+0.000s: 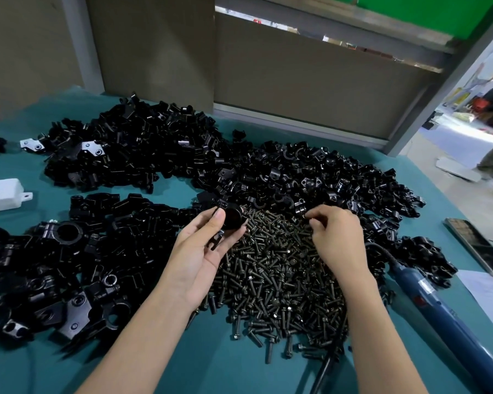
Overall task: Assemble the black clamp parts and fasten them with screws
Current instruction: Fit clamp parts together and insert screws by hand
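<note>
Your left hand (202, 251) holds a black clamp part (232, 218) between thumb and fingers, palm turned up, just over the far left side of the screw pile (273, 274). Your right hand (339, 240) is curled knuckles-up, its fingertips pinched together at the far side of that pile; you cannot tell whether a screw sits between them. The screws lie heaped in the middle of the table (239, 373), reaching toward its near edge. Loose black clamp parts (131, 149) spread along the far side, and assembled-looking clamps (69, 260) fill the left side. A blue power screwdriver (439, 308) lies at an angle near the right edge, touching the screws. Beyond it a phone (478, 245) rests by the right edge beside a sheet of paper (490, 291). A white box (0, 191) sits at the left edge.
</note>
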